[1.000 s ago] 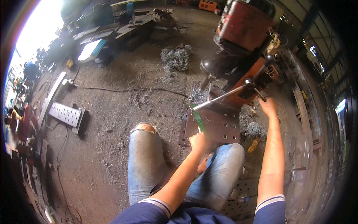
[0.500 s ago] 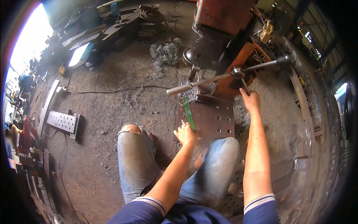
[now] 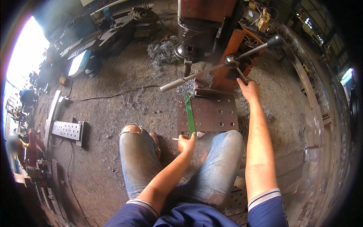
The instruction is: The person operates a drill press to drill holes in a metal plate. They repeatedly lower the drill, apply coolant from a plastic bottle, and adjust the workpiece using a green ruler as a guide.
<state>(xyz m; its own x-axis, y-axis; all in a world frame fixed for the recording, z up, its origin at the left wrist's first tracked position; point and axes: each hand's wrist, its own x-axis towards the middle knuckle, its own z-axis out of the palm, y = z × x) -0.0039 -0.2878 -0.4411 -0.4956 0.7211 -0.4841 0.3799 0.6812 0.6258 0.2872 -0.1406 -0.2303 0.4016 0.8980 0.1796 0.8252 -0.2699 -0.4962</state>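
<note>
My left hand (image 3: 186, 143) is closed at the near end of a narrow green strip (image 3: 190, 115), thumb against that end. A thin white stick (image 3: 175, 139) pokes out leftward from its fingers. The strip lies across a dark steel plate (image 3: 211, 113) with several holes, its far end beneath the drill press spindle (image 3: 187, 69). My right hand (image 3: 249, 90) grips one spoke of the press's feed handle (image 3: 231, 60). Another spoke, with a metal sleeve, reaches left above the plate. The third ends in a dark knob (image 3: 275, 41).
Metal shavings (image 3: 162, 53) heap beside the press column. A cable (image 3: 113, 97) crosses the floor at left, near a perforated steel piece (image 3: 67, 129). Long beams (image 3: 298, 75) line the right side. Stacked stock and a coiled hose (image 3: 144, 15) lie at the back.
My left hand has drawn back toward me to the strip's near end, its fingers now curled in. The right hand still holds the spoke. The whole view has shifted slightly.
</note>
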